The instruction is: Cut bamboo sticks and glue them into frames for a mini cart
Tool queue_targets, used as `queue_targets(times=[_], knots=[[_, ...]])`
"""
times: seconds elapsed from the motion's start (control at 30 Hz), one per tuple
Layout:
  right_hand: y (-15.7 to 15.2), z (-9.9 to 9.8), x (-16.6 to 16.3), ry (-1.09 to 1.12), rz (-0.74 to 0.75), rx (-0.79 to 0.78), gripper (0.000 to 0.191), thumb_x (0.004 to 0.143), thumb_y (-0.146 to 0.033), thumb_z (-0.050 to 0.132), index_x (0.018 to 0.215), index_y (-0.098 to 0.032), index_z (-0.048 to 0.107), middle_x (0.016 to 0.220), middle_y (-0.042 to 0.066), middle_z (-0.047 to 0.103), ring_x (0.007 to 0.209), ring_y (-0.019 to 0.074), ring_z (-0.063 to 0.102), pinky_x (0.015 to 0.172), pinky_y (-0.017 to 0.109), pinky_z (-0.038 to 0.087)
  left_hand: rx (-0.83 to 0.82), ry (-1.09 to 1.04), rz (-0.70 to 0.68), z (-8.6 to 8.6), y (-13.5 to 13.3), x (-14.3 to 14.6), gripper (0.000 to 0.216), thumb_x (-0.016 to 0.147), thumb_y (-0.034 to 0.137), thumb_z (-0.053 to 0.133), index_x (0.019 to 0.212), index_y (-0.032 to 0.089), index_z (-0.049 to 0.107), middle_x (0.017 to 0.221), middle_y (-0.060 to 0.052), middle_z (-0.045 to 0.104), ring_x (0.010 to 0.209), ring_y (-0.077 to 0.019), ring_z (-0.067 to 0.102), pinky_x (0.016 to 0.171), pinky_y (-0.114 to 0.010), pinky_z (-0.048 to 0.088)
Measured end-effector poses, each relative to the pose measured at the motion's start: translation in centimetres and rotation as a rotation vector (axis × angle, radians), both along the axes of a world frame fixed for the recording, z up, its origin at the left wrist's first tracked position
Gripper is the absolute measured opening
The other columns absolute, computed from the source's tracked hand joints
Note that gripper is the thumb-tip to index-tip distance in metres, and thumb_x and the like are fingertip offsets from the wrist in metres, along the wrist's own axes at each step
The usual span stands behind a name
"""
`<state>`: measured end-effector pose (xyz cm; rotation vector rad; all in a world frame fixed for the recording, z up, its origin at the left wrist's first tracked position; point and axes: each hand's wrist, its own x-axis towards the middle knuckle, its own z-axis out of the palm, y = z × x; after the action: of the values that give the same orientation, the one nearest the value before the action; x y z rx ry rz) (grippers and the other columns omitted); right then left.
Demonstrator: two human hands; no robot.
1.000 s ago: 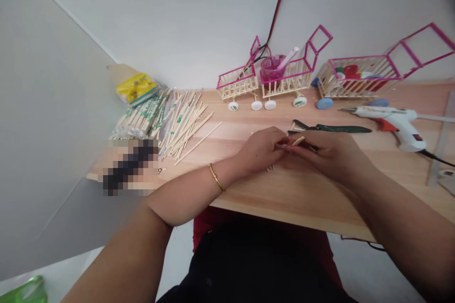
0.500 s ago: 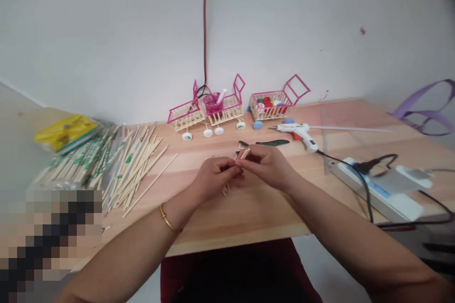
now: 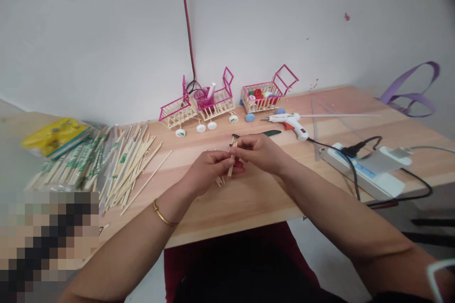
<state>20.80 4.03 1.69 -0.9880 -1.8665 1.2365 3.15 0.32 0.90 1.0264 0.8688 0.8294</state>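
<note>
Short wooden sticks (image 3: 231,169) are pinched upright between my two hands over the middle of the table. My left hand (image 3: 212,169) has its thumb and fingers closed on them from the left. From the right, my right hand (image 3: 258,152) grips their upper part between thumb and index finger. A few more cut stick pieces (image 3: 220,180) lie just under my left hand. Behind my right hand is a tool with a dark green handle (image 3: 273,132), its far end partly hidden by the fingers.
Long wooden sticks (image 3: 140,170) and plastic-wrapped bundles (image 3: 71,163) lie at the left, near a yellow packet (image 3: 57,136). Three small stick carts (image 3: 263,99) stand along the wall. A white glue gun (image 3: 289,121) lies at the right, its cord running to a power strip (image 3: 366,170).
The sticks in my hands have turned more upright, and their lower ends now show between my fingers. The view has shifted slightly. Both hands keep their pinch.
</note>
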Motion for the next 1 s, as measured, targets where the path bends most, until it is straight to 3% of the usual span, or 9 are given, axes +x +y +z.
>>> queue_targets(times=[0.1, 0.2, 0.3, 0.37, 0.43, 0.6, 0.8, 1.0], knots=[[0.0, -0.1, -0.1, -0.038, -0.004, 0.049, 0.027, 0.081, -0.036, 0.063, 0.065, -0.016, 0.061, 0.063, -0.001, 0.057, 0.060, 0.0102, 0.050, 0.057, 0.024, 0.038, -0.072, -0.022, 0.032, -0.1, 0.0, 0.2, 0.023, 0.072, 0.026, 0.075, 0.089, 0.010, 0.072, 0.082, -0.010, 0.074, 0.074, -0.0182, 0.071, 0.078, -0.033, 0.056], [-0.3, -0.2, -0.3, -0.028, -0.041, 0.103, 0.026, 0.078, -0.039, 0.067, 0.088, -0.015, 0.063, 0.074, 0.000, 0.056, 0.063, 0.0113, 0.051, 0.058, 0.025, 0.041, -0.112, -0.062, 0.111, 0.1, 0.1, 0.2, 0.017, 0.074, 0.022, 0.073, 0.085, 0.009, 0.071, 0.078, -0.010, 0.074, 0.068, -0.0166, 0.070, 0.070, -0.029, 0.057], [-0.6, -0.5, -0.5, -0.049, -0.006, 0.294, 0.063, 0.067, -0.037, 0.078, 0.120, -0.019, 0.050, 0.093, 0.003, 0.054, 0.073, 0.0142, 0.052, 0.067, 0.029, 0.046, -0.142, -0.115, 0.227, 0.3, 0.4, -0.1, 0.010, 0.079, 0.018, 0.066, 0.081, 0.009, 0.069, 0.078, -0.011, 0.073, 0.066, -0.0161, 0.070, 0.061, -0.026, 0.055], [-0.8, -0.8, -0.7, -0.107, 0.051, 0.446, 0.070, 0.067, -0.033, 0.080, 0.125, -0.021, 0.044, 0.100, 0.005, 0.053, 0.083, 0.0175, 0.053, 0.075, 0.033, 0.047, -0.168, -0.148, 0.282, 0.3, 0.6, -0.3, 0.008, 0.081, 0.015, 0.063, 0.081, 0.008, 0.068, 0.080, -0.012, 0.073, 0.068, -0.0176, 0.070, 0.058, -0.025, 0.055], [-0.9, -1.1, -0.8, -0.158, 0.068, 0.541, 0.065, 0.070, -0.030, 0.077, 0.125, -0.022, 0.043, 0.102, 0.006, 0.053, 0.089, 0.0197, 0.053, 0.078, 0.034, 0.047, -0.187, -0.173, 0.298, 0.3, 0.7, -0.3, 0.009, 0.083, 0.013, 0.060, 0.084, 0.008, 0.068, 0.083, -0.013, 0.073, 0.072, -0.0191, 0.071, 0.059, -0.026, 0.055], [-0.7, -1.0, -1.0, -0.260, 0.067, 0.608, 0.046, 0.075, -0.025, 0.072, 0.113, -0.019, 0.047, 0.102, 0.007, 0.056, 0.093, 0.0222, 0.054, 0.079, 0.036, 0.046, -0.227, -0.212, 0.305, 0.3, 0.7, -0.1, 0.011, 0.085, 0.010, 0.057, 0.084, 0.006, 0.067, 0.084, -0.015, 0.073, 0.073, -0.0192, 0.072, 0.062, -0.026, 0.057], [-0.7, -1.2, -1.2, -0.294, 0.050, 0.614, 0.036, 0.073, -0.020, 0.072, 0.099, -0.019, 0.048, 0.097, 0.006, 0.056, 0.089, 0.0208, 0.055, 0.074, 0.033, 0.045, -0.220, -0.227, 0.300, 0.5, 0.5, 0.0, 0.008, 0.081, 0.013, 0.065, 0.083, 0.006, 0.067, 0.081, -0.014, 0.073, 0.074, -0.0204, 0.072, 0.065, -0.028, 0.058], [-0.3, -1.2, -1.0, -0.297, 0.050, 0.582, 0.030, 0.073, -0.023, 0.072, 0.093, -0.019, 0.049, 0.094, 0.005, 0.056, 0.084, 0.0191, 0.054, 0.072, 0.031, 0.044, -0.126, -0.191, 0.323, 0.1, 0.5, 0.0, 0.022, 0.070, 0.023, 0.077, 0.083, 0.007, 0.068, 0.078, -0.012, 0.073, 0.076, -0.0220, 0.072, 0.071, -0.032, 0.058]])
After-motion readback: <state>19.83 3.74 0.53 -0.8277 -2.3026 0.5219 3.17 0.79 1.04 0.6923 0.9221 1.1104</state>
